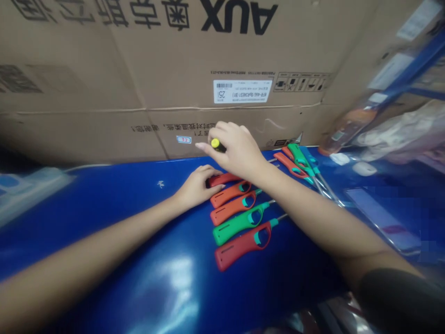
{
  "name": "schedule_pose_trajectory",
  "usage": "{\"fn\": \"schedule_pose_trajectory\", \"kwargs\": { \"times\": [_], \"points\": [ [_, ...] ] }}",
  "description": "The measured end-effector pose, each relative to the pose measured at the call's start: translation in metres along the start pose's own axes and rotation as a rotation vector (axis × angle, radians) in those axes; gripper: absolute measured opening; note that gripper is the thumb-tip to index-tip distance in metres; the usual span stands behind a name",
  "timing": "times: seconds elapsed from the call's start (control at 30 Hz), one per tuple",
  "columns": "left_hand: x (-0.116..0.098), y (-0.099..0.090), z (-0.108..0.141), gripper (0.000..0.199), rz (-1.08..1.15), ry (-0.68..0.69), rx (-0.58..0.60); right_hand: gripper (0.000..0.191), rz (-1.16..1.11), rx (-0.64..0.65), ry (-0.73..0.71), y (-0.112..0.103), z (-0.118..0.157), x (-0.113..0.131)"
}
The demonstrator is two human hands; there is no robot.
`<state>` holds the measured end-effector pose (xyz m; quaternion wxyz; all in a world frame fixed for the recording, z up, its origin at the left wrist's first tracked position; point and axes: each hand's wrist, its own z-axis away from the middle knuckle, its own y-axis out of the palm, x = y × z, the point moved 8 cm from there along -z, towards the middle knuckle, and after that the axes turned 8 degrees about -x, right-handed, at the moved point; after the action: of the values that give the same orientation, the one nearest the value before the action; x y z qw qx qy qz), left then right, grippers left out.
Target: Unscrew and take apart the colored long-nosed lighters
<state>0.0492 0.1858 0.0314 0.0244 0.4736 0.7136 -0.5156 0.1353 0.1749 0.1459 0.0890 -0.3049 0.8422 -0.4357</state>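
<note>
Yellow-ended cylinder [217, 144]; right fingers [223, 132] curled around

Past the right hand [236, 150], the carton [174, 65] bore its print upside down. Farthest beyond the hand stood the brand AUX, with 奥克斯 following it in big black characters. Nearer, just beyond the knuckles, a white label [242, 91] read KFR-46G, the rest of that code being less sure, with 25 beside a barcode [224, 86]. Right of this label ran a framed row of handling signs [301, 82]. Left of the hand, a printed line included 对我温柔些 and 谢谢您!, its start partly hidden by the fingers; under it, a small sticker [183, 139] carried red figures, possibly 83.
</note>
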Motion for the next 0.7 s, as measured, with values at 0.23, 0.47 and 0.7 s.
{"fn": "schedule_pose_trajectory", "kwargs": {
  "times": [0.23,0.47,0.7],
  "points": [
    [0.006,0.0,0.001,0.034,-0.017,-0.031,-0.011,0.055,-0.152,-0.028,0.203,0.0,0.003,-0.012],
    [0.009,-0.004,0.003,0.031,0.016,-0.055,-0.046,0.045,-0.187,-0.009,0.24,0.016,-0.002,-0.026],
    [0.004,-0.005,0.004,0.03,0.077,-0.041,-0.052,0.04,-0.15,0.003,0.191,0.009,-0.001,-0.023]
  ]
}}
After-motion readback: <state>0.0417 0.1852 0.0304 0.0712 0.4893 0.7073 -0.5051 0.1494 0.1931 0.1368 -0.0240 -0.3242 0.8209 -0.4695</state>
